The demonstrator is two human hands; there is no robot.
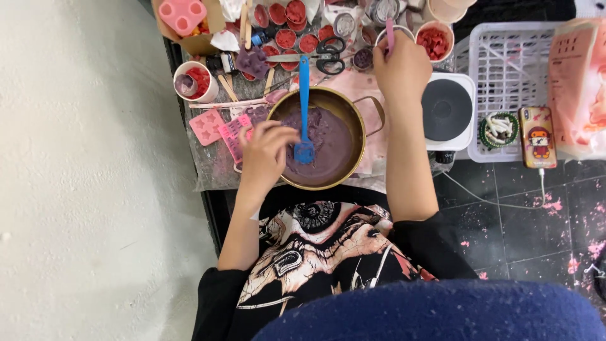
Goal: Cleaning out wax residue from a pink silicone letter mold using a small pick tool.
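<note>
— Left hand's (264,155) grip first: what does it show?

— Fingers curled loosely, tips at the near left rim of the brass pot (287,113). Whether they pinch the rim or only rest on it, I cannot tell.

— And the right hand (402,71)?

— Its grip is pressed together around a thin pink stick (390,33), which pokes up from the fist over a small metal cup (383,35) at the far side of the counter (211,170).

— Where does the pot sit?

— On the counter, straight ahead of the person, between the two forearms. It holds a thick purple paste (331,142). A blue spatula (304,110) lies across it, blade sunk in the paste, handle pointing away over the far rim. Neither hand touches it.

— What lies around?

— Pink silicone moulds (214,126) with star shapes, just left of the pot. Beyond it, black-handled scissors (328,55), many small round tins of red wax (287,38), and a paper cup (194,81) with red bits. Another cup of red pieces (435,39) stands just beside the right hand.

— To the right?

— A small white hotplate (447,110) with a dark round top, near the pot's handle. Past it, a white plastic basket (505,63), and a phone (538,136) in a patterned case with a cable trailing to the dark tiled floor (524,221).
</note>
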